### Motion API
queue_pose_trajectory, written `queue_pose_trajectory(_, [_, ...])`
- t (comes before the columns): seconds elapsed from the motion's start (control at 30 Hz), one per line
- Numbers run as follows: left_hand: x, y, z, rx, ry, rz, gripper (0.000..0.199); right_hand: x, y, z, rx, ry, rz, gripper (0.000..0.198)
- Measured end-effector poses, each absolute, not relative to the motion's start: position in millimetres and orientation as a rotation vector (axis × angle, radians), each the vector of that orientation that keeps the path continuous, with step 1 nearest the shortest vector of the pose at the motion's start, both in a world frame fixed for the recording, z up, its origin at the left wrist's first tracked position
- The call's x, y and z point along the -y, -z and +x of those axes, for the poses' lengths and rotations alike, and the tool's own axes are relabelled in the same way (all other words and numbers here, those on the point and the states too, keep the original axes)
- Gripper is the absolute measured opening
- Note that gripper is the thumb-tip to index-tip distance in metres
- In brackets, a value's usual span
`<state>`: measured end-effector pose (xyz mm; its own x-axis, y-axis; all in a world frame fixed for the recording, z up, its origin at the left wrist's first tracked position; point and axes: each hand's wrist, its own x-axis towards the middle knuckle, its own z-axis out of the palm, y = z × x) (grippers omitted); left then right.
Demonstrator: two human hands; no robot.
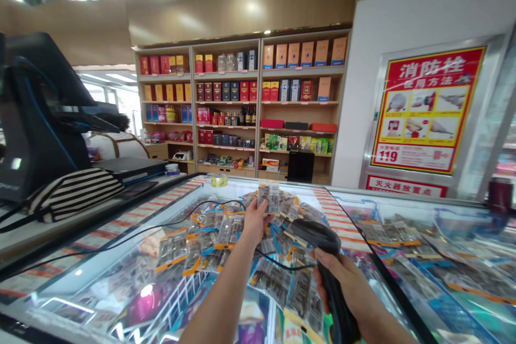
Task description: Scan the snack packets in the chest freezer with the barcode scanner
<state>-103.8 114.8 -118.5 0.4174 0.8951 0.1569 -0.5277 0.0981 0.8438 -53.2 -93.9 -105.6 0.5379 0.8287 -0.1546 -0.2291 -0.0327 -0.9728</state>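
Observation:
My right hand [342,279] is wrapped round the handle of a black barcode scanner [318,236], whose head points forward and left. Farther out, my left hand [256,220] pinches a small clear-fronted packet [269,198] held upright. Its contents look dark and are too small to name. Beneath both hands, many similar packets [193,252] with orange and blue edges lie heaped on the glass top [153,290]. The scanner's black cable [141,231] loops across the heap and off to the left.
A black checkout terminal [44,118] stands at the left, beside a striped pouch [72,191]. Through the glass a white wire basket [169,309] shows. More packets [393,231] lie to the right. Shelves [226,102] of boxes line the back, and a red fire-safety poster [431,113] hangs on the wall.

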Motion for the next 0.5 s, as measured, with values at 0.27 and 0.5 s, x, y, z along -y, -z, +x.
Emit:
queue_pose_trajectory(0.27, [-93, 116, -79, -0.386, -1.089, 0.964, 0.030, 101, 103, -42, 0.570, -0.875, -1.331, 0.030])
queue_pose_trajectory(0.5, [-54, 116, -24, -0.295, -0.937, 0.918, 0.025, 121, 89, 8, 0.446, -0.638, -1.080, 0.026])
